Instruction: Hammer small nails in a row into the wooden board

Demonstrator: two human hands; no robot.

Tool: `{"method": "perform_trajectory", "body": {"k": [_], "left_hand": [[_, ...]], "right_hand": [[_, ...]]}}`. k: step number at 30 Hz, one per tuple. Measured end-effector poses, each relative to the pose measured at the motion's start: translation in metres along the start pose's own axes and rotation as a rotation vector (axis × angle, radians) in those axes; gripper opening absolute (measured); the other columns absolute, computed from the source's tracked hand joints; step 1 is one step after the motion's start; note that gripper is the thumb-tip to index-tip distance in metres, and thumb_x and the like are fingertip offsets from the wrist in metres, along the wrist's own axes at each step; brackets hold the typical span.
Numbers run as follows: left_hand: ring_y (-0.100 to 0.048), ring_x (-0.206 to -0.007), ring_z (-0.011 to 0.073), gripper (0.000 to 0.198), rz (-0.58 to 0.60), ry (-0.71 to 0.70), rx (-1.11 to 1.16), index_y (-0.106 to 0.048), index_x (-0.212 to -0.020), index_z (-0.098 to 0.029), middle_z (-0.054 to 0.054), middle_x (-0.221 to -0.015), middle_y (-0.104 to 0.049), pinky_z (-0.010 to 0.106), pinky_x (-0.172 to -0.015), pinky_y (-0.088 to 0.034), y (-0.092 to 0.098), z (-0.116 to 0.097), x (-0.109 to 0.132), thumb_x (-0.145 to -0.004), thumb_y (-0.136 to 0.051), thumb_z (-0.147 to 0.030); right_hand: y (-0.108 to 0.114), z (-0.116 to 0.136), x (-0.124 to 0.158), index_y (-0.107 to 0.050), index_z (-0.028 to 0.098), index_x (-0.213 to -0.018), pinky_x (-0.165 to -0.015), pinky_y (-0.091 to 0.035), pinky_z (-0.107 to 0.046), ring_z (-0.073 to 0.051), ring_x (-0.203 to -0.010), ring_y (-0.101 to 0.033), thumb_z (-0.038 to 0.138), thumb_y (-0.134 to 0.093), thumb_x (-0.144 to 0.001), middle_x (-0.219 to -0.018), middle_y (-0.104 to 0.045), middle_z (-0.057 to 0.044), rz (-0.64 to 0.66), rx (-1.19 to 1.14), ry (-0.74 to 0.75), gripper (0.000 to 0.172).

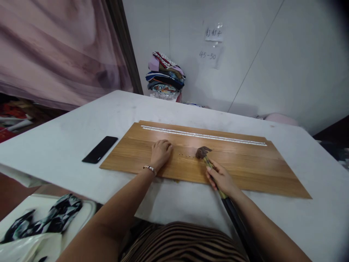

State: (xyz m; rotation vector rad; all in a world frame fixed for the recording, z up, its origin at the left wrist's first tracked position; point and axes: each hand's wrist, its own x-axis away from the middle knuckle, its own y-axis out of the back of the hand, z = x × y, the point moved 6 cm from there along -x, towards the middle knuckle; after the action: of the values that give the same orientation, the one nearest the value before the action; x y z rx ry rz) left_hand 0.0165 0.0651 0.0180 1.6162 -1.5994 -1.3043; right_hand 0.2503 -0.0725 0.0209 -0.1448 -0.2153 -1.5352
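Note:
A wide wooden board lies on the white table, with two thin white strips along its far side. Several small nails are in a row near the board's middle. My right hand is wrapped round the handle of a claw hammer, whose rusty head is at the right end of that row. Left of the nails, my left hand rests on the board with its fingers together and curled; whether anything is under them is hidden.
A black phone lies on the white table left of the board. Folded clothes are stacked beyond the far edge. A pale chair with patterned cloth stands at the lower left.

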Motion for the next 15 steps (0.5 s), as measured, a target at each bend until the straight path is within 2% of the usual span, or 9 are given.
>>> {"method": "perform_trajectory", "body": {"k": [8,15], "left_hand": [[-0.05,-0.116,0.0211,0.027,0.018,-0.003,-0.002,-0.067,-0.098,-0.025,0.004,-0.121,-0.062,0.039,-0.1,-0.033,0.0,-0.002,0.0,-0.089,-0.043,-0.035],[-0.05,-0.115,0.021,0.026,0.011,-0.021,-0.005,-0.067,-0.097,-0.025,0.004,-0.12,-0.062,0.039,-0.1,-0.033,0.0,-0.003,0.0,-0.088,-0.044,-0.034]], "right_hand": [[0.003,0.006,0.003,-0.04,0.019,-0.139,-0.028,-0.032,-0.016,-0.005,-0.034,-0.04,0.04,-0.054,-0.085,-0.063,-0.051,0.007,-0.021,-0.01,0.009,0.06],[-0.009,0.006,-0.001,-0.04,0.018,-0.138,-0.029,-0.032,-0.016,-0.005,-0.033,-0.039,0.042,-0.054,-0.084,-0.061,-0.051,0.007,0.012,-0.005,-0.007,0.061]]}}
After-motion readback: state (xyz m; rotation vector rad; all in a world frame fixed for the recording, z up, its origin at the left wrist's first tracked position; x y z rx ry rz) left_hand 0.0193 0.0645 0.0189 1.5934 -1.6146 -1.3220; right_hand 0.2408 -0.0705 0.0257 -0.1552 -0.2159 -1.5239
